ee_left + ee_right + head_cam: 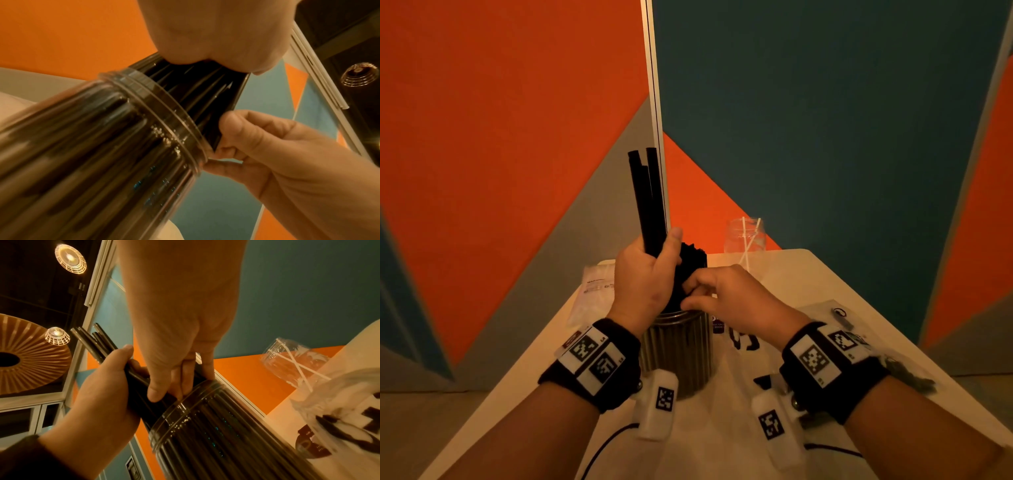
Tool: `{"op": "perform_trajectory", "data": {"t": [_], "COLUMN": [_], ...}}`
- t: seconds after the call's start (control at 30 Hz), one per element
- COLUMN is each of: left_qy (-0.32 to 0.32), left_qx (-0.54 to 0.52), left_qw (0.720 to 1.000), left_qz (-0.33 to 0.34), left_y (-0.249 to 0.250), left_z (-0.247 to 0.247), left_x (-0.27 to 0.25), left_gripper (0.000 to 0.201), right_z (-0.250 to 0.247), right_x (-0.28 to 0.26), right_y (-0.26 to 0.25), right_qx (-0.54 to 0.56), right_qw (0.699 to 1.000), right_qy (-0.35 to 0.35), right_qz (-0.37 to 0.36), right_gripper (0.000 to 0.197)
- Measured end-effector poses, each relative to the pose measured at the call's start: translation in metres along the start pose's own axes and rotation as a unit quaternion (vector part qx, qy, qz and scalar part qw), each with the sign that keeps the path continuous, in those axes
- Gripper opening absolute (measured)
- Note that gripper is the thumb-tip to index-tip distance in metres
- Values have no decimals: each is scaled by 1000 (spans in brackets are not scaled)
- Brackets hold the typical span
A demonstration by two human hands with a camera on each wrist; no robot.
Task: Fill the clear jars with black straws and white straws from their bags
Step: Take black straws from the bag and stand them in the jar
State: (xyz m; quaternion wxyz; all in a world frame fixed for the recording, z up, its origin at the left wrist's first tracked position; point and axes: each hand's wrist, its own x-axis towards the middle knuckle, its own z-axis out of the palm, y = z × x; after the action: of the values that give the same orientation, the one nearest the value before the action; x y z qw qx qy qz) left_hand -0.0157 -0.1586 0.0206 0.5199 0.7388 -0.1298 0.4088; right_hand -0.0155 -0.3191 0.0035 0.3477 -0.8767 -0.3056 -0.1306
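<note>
A clear jar [681, 353] packed with black straws [690, 267] stands at the middle of the table. My left hand [654, 263] grips a few loose black straws [647, 192] that stick up well above the rest. To its right, my right hand [697, 293] pinches the bundle just above the jar's rim, thumb below and fingers curled round it. The wrist views show the same: the jar [102, 146] with my right hand [257, 138] at its mouth, and my left hand [102, 394] round the tall straws [90, 340]. A second clear jar [744, 236] at the far edge holds a couple of white straws [751, 240].
A clear bag of white straws [594, 291] lies at the table's left edge. A crumpled clear bag with dark print [753, 342] lies right of the full jar. The white table [876, 308] ends close behind the jars, against orange and teal wall panels.
</note>
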Motion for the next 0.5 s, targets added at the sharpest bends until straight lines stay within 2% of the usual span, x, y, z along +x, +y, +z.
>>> {"op": "perform_trajectory", "data": {"t": [0.27,0.5], "left_qy": [25,-1], "left_qx": [7,-18], "left_qw": [1000,1000], "left_qz": [16,21], "left_y": [2,3], "left_z": [3,1], "left_x": [-1,0], "left_gripper": [49,54], "right_z": [8,9], "right_x": [-2,2], "right_y": [2,1], "right_qx": [-15,-23], "right_qw": [996,993], "right_qy": [78,110], "right_qz": [-38,-24], "right_gripper": [13,28]}}
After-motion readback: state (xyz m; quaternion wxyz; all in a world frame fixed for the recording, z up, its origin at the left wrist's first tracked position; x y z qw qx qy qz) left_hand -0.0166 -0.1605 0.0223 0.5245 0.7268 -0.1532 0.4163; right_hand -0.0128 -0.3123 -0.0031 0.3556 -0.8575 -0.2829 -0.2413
